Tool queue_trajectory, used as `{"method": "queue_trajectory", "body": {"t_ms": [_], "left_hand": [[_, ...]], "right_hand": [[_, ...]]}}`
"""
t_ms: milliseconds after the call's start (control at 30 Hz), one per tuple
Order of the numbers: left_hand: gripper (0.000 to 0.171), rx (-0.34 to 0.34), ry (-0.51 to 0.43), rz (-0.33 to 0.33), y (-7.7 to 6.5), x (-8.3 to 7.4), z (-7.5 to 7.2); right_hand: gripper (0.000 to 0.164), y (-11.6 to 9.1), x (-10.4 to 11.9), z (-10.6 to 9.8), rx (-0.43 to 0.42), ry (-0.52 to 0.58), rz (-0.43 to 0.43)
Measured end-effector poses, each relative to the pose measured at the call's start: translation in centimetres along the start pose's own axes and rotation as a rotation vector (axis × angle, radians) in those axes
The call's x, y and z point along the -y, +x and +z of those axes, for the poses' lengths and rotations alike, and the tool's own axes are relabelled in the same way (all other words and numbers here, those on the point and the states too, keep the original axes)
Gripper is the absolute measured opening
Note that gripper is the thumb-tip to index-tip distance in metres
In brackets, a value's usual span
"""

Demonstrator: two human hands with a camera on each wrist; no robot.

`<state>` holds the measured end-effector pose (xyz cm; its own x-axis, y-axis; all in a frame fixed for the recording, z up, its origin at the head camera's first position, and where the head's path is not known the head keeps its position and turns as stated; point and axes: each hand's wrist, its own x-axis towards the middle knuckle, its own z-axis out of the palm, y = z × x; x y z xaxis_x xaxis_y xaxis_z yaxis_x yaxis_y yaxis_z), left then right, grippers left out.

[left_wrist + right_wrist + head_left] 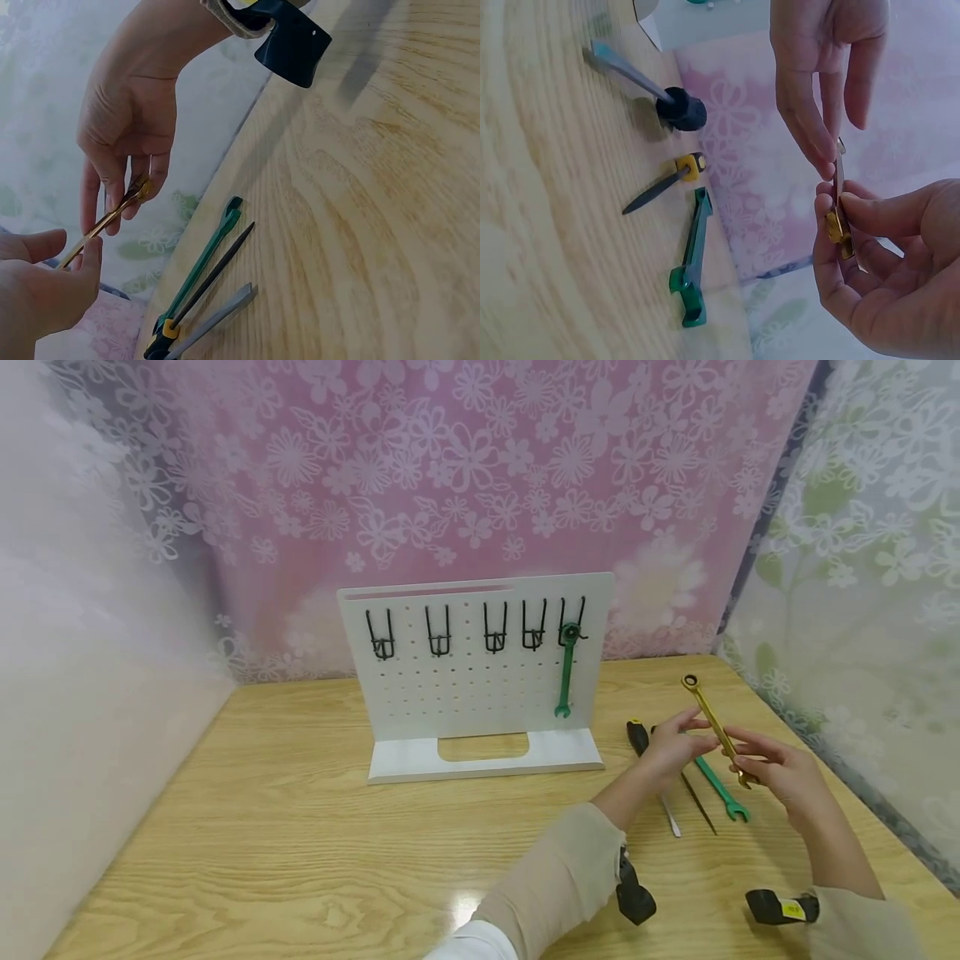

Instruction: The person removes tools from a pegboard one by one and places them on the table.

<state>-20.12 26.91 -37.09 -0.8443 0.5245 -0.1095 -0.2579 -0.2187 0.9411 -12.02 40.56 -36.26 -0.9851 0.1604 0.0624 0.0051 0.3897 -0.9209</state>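
A gold combination wrench (pixel 712 717) is held up over the right side of the table, its ring end pointing up and away. My right hand (pixel 783 772) pinches it near the open-jaw end between thumb and fingers. Across from it, my left hand (pixel 671 745) touches the shaft with nearly straight fingers; in the right wrist view the left thumb stands apart from the wrench. Beneath the hands lie a green wrench (pixel 722 789), a screwdriver with a dark thin shaft (pixel 699 802) and a flat-blade screwdriver (pixel 682 109) with a black handle.
A white pegboard stand (pixel 480 693) stands at the back middle. Several black double hooks (pixel 438 635) line its upper part, and another green wrench (pixel 566 681) hangs from the rightmost one. A floral curtain (pixel 465 485) closes the back, with a wall beside the table's right edge.
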Motion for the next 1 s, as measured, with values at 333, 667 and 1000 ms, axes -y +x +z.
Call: {"method": "queue_trajectory", "body": {"t_ms": [333, 667, 1000], "left_hand": [[0.045, 0.014, -0.178, -0.007, 0.8, 2.2, 0.7], [0.043, 0.02, -0.342, -0.061, 1.5, 4.0, 1.2], [0.043, 0.056, -0.468, -0.163, 1.8, 5.1, 1.8]], "right_hand": [[0.036, 0.1, -1.7, -0.6, -0.009, 0.015, 0.036], [0.038, -0.1, -2.8, -0.8, -0.02, -0.022, 0.073], [0.038, -0.2, -4.0, -1.2, -0.034, -0.035, 0.129]]}}
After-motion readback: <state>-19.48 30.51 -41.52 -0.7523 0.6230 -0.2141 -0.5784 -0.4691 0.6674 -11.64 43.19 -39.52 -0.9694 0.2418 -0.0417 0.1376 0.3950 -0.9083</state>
